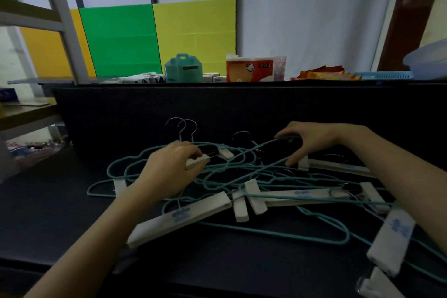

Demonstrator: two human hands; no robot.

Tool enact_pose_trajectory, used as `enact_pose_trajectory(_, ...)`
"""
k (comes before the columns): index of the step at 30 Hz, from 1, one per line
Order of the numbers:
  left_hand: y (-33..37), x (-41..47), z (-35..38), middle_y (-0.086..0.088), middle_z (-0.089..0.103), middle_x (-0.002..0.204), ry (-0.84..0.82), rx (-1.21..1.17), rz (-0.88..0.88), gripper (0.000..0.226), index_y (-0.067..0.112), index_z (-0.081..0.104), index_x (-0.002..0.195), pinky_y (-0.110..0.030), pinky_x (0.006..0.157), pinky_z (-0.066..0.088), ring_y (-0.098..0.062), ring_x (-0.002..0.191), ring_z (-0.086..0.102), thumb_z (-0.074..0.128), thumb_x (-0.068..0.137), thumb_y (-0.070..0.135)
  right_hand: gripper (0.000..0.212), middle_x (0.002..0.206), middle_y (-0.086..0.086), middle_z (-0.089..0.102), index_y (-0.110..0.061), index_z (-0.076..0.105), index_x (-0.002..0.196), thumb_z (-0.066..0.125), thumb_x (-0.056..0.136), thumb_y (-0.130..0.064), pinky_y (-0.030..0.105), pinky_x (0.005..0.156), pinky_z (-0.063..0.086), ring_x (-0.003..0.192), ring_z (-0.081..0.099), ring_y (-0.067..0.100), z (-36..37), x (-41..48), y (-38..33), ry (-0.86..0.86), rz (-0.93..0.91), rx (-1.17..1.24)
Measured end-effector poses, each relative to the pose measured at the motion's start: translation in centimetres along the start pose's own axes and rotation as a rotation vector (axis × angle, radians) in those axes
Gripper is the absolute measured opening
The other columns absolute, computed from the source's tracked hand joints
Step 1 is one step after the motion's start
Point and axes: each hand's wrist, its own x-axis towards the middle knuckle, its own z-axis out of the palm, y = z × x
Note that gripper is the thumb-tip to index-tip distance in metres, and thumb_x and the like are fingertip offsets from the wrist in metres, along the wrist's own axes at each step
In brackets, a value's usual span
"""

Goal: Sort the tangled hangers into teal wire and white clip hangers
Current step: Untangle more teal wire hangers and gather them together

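Note:
A tangle of teal wire hangers [242,172] and white clip hangers [179,219] lies on the dark table [60,213]. My left hand [169,169] is at the pile's left side, fingers closed on a white clip [197,161] of one clip hanger. My right hand [307,143] is over the pile's far right, fingers curled around a teal wire hanger's arm [271,144], its thumb touching down beside another white clip [303,163]. More white clip hangers lie across the middle [302,195] and at the near right [390,237]. Two metal hooks [185,128] stick out at the back.
A dark partition [242,104] rises right behind the pile. On the ledge beyond stand a teal box [183,68], a tissue pack [251,69], orange packets [326,75] and a blue tray [384,76]. A shelf frame [29,109] stands at the left.

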Motion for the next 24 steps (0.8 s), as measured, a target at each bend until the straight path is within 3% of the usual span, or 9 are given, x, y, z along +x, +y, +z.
enact_pose_trajectory(4, -2.6, -0.6, -1.3, 0.007, 0.056, 0.105, 0.004, 0.054, -0.033, 0.036, 0.020, 0.057, 0.115, -0.028, 0.076, 0.045, -0.013, 0.100, 0.049, 0.046, 0.091, 0.044, 0.094, 0.121, -0.009, 0.041, -0.022, 0.045, 0.135, 0.068, 0.053, -0.061, 0.025, 0.094, 0.041, 0.108, 0.049, 0.010, -1.6, -2.6, -1.3, 0.190, -0.024, 0.033)
enact_pose_trajectory(9, -5.8, -0.6, -1.4, -0.003, 0.042, 0.139, -0.119, 0.161, -0.127, 0.074, 0.014, 0.036, 0.138, -0.033, 0.097, 0.038, -0.020, 0.125, 0.040, 0.047, 0.083, 0.062, 0.111, 0.109, -0.016, 0.044, -0.030, 0.051, 0.126, 0.046, 0.038, -0.095, 0.025, 0.075, 0.038, 0.087, 0.048, 0.002, -2.0, -6.0, -1.9, 0.411, 0.058, -0.023)
enact_pose_trajectory(12, -6.8, -0.3, -0.8, -0.005, 0.029, 0.149, -0.230, 0.178, -0.151, 0.086, 0.013, 0.023, 0.144, -0.035, 0.105, 0.034, -0.022, 0.134, 0.031, 0.048, 0.080, 0.065, 0.107, 0.111, -0.014, 0.043, -0.030, 0.051, 0.126, 0.042, 0.043, -0.095, 0.029, 0.075, 0.036, 0.083, 0.044, -0.002, -1.6, -7.6, -2.2, 0.501, 0.123, -0.037)
enact_pose_trajectory(18, -7.7, 0.5, 0.4, -0.005, 0.033, 0.143, -0.271, 0.162, -0.136, 0.094, 0.012, 0.022, 0.145, -0.035, 0.103, 0.036, -0.022, 0.130, 0.032, 0.057, 0.075, 0.064, 0.117, 0.108, -0.016, 0.042, -0.035, 0.051, 0.123, 0.031, 0.029, -0.101, 0.033, 0.075, 0.041, 0.083, 0.046, 0.001, 0.0, -10.2, -2.2, 0.555, 0.214, -0.058)
enact_pose_trajectory(24, -8.4, 0.2, 0.9, -0.003, 0.042, 0.129, -0.171, 0.099, -0.065, 0.088, 0.014, 0.033, 0.138, -0.032, 0.092, 0.045, -0.018, 0.119, 0.039, 0.067, 0.070, 0.058, 0.120, 0.105, -0.015, 0.044, -0.036, 0.052, 0.119, 0.031, 0.023, -0.104, 0.039, 0.081, 0.048, 0.083, 0.049, 0.004, 1.0, -11.4, -1.8, 0.546, 0.288, -0.037)
